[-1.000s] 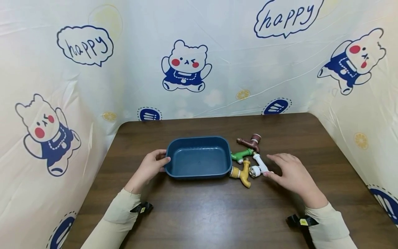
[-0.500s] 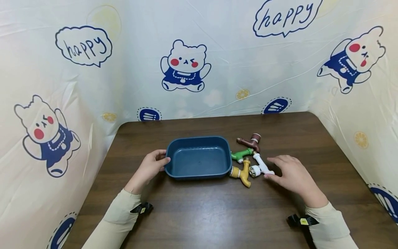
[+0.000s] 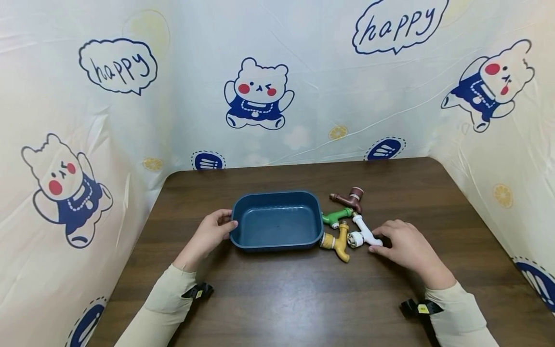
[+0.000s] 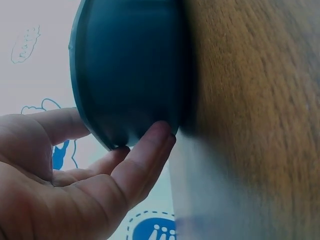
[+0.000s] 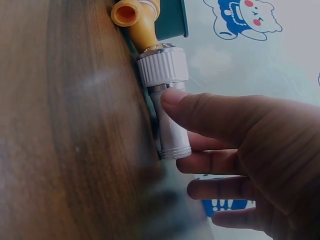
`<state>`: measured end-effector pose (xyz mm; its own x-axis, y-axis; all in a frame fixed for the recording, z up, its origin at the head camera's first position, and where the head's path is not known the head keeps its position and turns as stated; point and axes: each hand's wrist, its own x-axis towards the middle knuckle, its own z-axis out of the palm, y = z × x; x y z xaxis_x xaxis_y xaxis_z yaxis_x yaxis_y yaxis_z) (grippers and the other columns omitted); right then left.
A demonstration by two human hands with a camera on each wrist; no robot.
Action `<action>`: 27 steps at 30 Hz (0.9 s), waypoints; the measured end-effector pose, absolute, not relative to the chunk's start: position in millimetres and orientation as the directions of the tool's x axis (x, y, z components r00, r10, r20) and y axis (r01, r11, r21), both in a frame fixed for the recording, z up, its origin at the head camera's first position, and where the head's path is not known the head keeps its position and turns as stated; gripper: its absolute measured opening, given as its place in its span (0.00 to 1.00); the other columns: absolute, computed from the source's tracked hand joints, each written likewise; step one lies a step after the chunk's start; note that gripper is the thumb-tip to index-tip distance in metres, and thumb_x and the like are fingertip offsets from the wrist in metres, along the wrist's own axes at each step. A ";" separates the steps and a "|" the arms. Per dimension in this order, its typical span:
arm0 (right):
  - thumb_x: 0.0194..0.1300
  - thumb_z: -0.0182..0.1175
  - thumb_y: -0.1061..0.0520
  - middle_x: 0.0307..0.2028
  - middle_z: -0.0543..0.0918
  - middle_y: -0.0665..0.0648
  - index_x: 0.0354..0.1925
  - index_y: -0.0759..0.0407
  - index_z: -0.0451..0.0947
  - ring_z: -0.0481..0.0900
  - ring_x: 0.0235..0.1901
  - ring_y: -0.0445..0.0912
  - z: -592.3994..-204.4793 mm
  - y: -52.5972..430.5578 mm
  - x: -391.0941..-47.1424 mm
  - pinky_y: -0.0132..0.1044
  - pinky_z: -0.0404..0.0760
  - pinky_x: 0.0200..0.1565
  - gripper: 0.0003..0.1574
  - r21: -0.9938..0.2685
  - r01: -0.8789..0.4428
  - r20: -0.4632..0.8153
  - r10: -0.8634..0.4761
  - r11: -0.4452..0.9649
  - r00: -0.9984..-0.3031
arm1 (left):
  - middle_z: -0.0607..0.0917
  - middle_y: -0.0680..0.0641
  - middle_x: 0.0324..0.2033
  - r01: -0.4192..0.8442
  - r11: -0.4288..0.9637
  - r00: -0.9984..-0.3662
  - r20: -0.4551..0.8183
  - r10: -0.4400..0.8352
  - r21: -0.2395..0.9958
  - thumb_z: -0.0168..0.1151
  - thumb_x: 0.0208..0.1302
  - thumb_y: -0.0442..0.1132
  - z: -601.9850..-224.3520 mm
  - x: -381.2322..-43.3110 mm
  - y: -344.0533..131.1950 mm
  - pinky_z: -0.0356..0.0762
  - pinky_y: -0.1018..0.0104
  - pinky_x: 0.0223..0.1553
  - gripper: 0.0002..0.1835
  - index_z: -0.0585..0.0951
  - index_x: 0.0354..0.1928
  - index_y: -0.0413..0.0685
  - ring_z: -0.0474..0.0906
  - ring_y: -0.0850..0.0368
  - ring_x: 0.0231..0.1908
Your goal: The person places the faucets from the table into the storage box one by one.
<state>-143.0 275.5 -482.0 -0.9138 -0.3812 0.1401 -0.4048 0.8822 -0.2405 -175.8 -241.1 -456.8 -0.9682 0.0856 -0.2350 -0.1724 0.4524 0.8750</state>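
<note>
In the head view, my left hand (image 3: 207, 235) holds the left end of a blue plastic tub (image 3: 277, 226). The left wrist view shows its thumb over the tub's rim and its fingers against the outer wall. My right hand (image 3: 407, 246) pinches the near right end of a white faucet (image 3: 367, 232) between thumb and fingers. Seen from the right wrist, the thumb (image 5: 175, 97) lies across the faucet's white body, with fingertips on its other side. Beside it lie a yellow faucet (image 3: 342, 243), a green faucet (image 3: 340, 217) and a brown faucet (image 3: 350, 198).
Everything lies on a dark brown wooden table (image 3: 277, 299). The green and yellow faucets lie right at the tub's right wall, and the brown one is farther back. A printed cloth (image 3: 312, 96) with bears hangs behind the table and along both sides.
My right hand's fingers have come down and closed in on the end of the white faucet. The left hand and the tub stay as they were.
</note>
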 end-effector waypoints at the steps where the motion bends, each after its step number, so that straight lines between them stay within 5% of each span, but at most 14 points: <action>1: 0.56 0.77 0.40 0.41 0.87 0.52 0.46 0.51 0.88 0.82 0.45 0.53 -482.5 275.4 -142.8 0.57 0.78 0.50 0.24 -0.239 -0.406 0.140 -0.382 0.882 -0.913 | 0.78 0.35 0.58 -0.167 0.456 -0.969 -0.231 0.090 0.874 0.58 0.76 0.40 -456.7 -175.7 -241.0 0.86 0.55 0.51 0.25 0.70 0.69 0.36 0.79 0.44 0.54; 27: 0.56 0.77 0.44 0.30 0.83 0.47 0.32 0.50 0.86 0.79 0.34 0.47 -488.4 268.8 -145.0 0.48 0.74 0.39 0.14 -0.236 -0.365 0.162 -0.334 0.901 -0.929 | 0.78 0.35 0.58 -0.198 0.419 -0.963 -0.255 0.085 0.886 0.58 0.76 0.38 -457.1 -175.1 -242.4 0.87 0.55 0.49 0.25 0.69 0.70 0.37 0.79 0.43 0.54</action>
<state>-145.0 268.8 -488.4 -0.9286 -0.3339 0.1619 -0.3650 0.9007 -0.2357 -175.1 -242.4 -457.1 -0.9631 0.0850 -0.2554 -0.1980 0.4188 0.8862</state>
